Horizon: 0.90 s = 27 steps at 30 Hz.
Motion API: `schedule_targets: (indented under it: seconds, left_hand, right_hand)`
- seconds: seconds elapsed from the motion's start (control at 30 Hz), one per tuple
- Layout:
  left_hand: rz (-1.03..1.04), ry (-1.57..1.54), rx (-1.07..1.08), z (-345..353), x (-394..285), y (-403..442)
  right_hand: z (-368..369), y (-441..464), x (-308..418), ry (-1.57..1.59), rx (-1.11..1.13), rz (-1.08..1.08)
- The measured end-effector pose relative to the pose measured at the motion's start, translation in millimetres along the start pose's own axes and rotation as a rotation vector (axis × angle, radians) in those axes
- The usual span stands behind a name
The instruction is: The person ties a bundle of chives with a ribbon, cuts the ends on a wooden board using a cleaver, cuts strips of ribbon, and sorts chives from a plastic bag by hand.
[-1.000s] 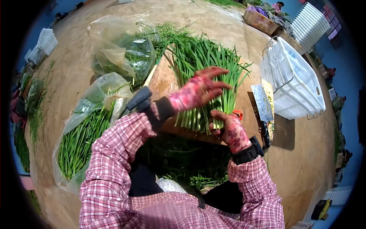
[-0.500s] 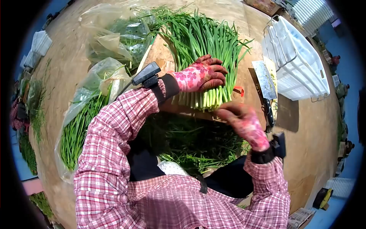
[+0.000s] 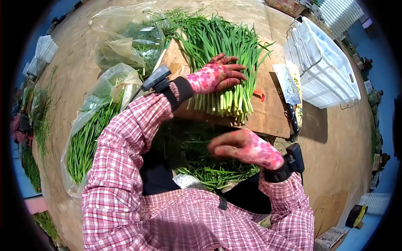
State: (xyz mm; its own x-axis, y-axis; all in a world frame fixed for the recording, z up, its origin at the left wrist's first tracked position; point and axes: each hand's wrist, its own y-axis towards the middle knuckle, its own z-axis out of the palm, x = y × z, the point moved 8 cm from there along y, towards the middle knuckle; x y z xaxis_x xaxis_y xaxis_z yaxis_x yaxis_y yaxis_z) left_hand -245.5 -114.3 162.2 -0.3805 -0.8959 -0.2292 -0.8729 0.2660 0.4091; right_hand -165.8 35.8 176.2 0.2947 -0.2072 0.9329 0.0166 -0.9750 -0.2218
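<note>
A thick bunch of garlic chives (image 3: 226, 42) lies on a wooden board (image 3: 268, 115), pale cut ends toward me. My left hand (image 3: 220, 75), in a pink flowered glove, rests flat across the stalks with its fingers spread. Below the board's front edge is my right hand (image 3: 249, 146), gloved alike and apart from the bunch. Its fingers point left and are smeared by motion, so whether they pinch anything is unclear. On the board's right side lies a broad-bladed knife (image 3: 287, 85) with a black handle. A small red strip (image 3: 259, 96) sits beside the stalks.
A white plastic crate (image 3: 324, 67) stands tilted at right. To the left are a clear bag of green stalks (image 3: 90, 144) and another plastic bag (image 3: 121, 39) behind it. Loose green leaves (image 3: 222, 175) cover the shaded ground between my legs.
My right hand has moved down and left, away from the cut ends. My left hand stays on the bunch, with its fingers a little more spread.
</note>
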Motion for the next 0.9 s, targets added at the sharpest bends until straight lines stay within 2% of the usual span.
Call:
schedule_targets:
  seconds: [0.03,0.1,0.13,0.17,0.23,0.3,0.33,0.37,0.43,0.5,0.57,0.7,0.77,0.8,0.83,0.9]
  left_hand:
    - [-0.026,0.016,-0.074,-9.8,3.1,-1.4]
    - [-0.123,-0.178,-0.261,-51.7,25.4,-20.0]
    - [-0.283,-0.344,-0.313,-71.3,42.1,-38.4]
    - [-0.507,-0.225,-0.333,-84.3,62.3,-59.4]
    - [-0.774,0.051,-0.068,-78.4,95.4,-106.1]
    - [-0.574,0.176,-0.091,-54.3,98.8,-139.7]
    - [-0.630,0.002,0.020,-48.3,92.5,-142.4]
    - [-0.674,-0.067,0.049,-40.3,92.3,-144.3]
    - [-0.712,-0.068,0.087,-30.8,86.4,-140.4]
    - [-0.735,-0.071,0.045,-29.5,81.5,-133.5]
    - [-0.739,-0.095,-0.072,-33.5,85.2,-131.0]
    - [-0.935,-0.710,-0.185,-26.4,84.3,-126.3]
    - [-0.877,-0.868,-0.230,-28.4,76.8,-125.0]
    - [-1.193,-1.246,-0.305,-29.2,56.1,-127.1]
    - [-1.084,-1.272,-0.225,-28.9,53.6,-122.0]
    - [-1.155,-1.436,-0.225,-23.7,41.5,-124.3]
  right_hand:
    - [-4.6,-17.3,-13.8,0.166,0.017,0.336]
    - [-44.9,-44.9,-47.2,0.166,-0.367,0.535]
    - [-69.1,-55.8,-73.8,0.074,-0.542,0.543]
    - [-98.3,-63.5,-106.1,-0.022,-0.726,0.526]
    - [-128.0,-68.7,-114.8,-0.344,-0.959,0.274]
    - [-144.4,-57.8,-104.6,-0.731,-1.026,0.109]
    - [-154.7,-45.7,-117.0,-0.627,-0.978,0.242]
    - [-163.3,-34.2,-123.4,-0.763,-1.007,0.147]
    - [-165.4,-11.5,-117.4,-0.751,-0.920,0.281]
    - [-175.4,-3.8,-123.9,-0.532,-0.882,0.271]
    - [-186.6,-1.1,-160.5,-0.171,-0.883,0.278]
    - [-172.4,-5.5,-153.3,0.386,-0.950,0.262]
    - [-165.0,-0.7,-164.0,0.774,-0.959,0.158]
    - [-166.3,8.2,-174.3,0.905,-0.824,0.044]
    - [-163.5,7.3,-169.7,0.894,-0.957,0.072]
    - [-158.1,12.7,-157.9,0.892,-0.920,0.043]
